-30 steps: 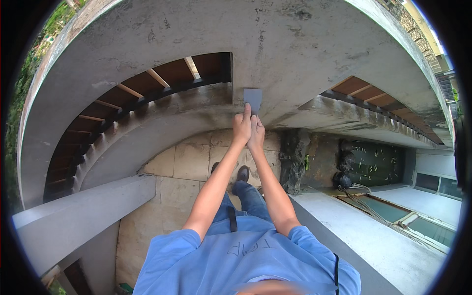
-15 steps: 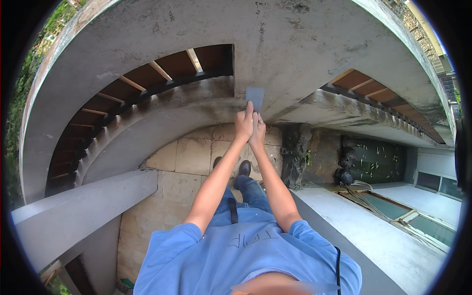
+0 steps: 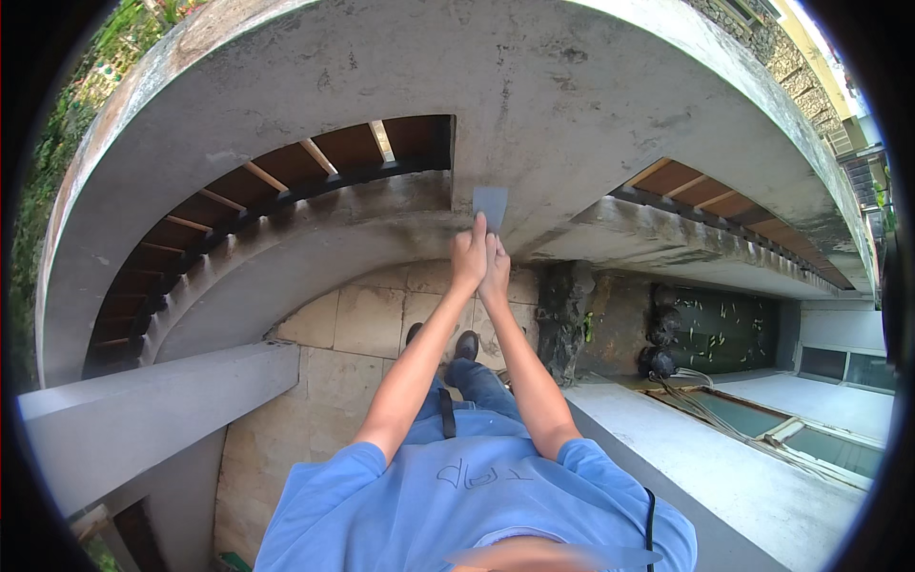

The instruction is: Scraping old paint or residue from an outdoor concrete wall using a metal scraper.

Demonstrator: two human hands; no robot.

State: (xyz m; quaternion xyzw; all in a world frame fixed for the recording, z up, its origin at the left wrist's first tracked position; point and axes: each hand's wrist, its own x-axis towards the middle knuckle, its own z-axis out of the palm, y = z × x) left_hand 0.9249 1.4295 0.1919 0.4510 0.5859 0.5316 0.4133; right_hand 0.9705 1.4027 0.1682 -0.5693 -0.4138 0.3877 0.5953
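Head view showed the left hand [image 3: 468,257] and right hand [image 3: 495,275] closed together, seemingly around the hidden handle of a flat grey putty knife [image 3: 492,202], its blade jutting just beyond them before the stained concrete wall [image 3: 562,105], contact unclear. Too steep an angle could have gouged the wall; a slackened grip could have let the left thumb, stretched onto the blade, slide toward its edge.
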